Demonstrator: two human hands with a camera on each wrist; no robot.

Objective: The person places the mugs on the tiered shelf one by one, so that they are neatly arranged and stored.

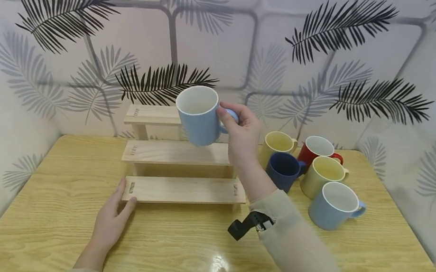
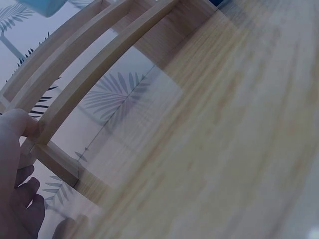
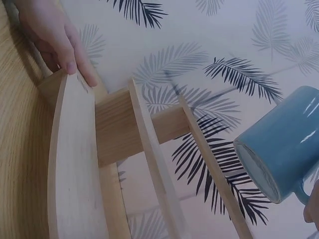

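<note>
My right hand (image 1: 242, 135) holds a light blue mug (image 1: 199, 122) by its handle, raised in front of the top tier of a three-step wooden rack (image 1: 187, 192). The mug's opening faces up and tilts a little; in the right wrist view the mug (image 3: 281, 147) is clear of the boards. At the rack's lowest step, my left hand (image 1: 110, 220) grips the left end. In the left wrist view its thumb lies on the front edge of the board, with the other fingers bent below.
Right of the rack several mugs stand close together: a yellow mug (image 1: 279, 141), a navy mug (image 1: 283, 170), a red mug (image 1: 307, 157), another yellow mug (image 1: 316, 181) and a light blue mug (image 1: 328, 212). Leaf-patterned wall covering (image 1: 234, 37) rises behind the wooden table (image 1: 172, 253).
</note>
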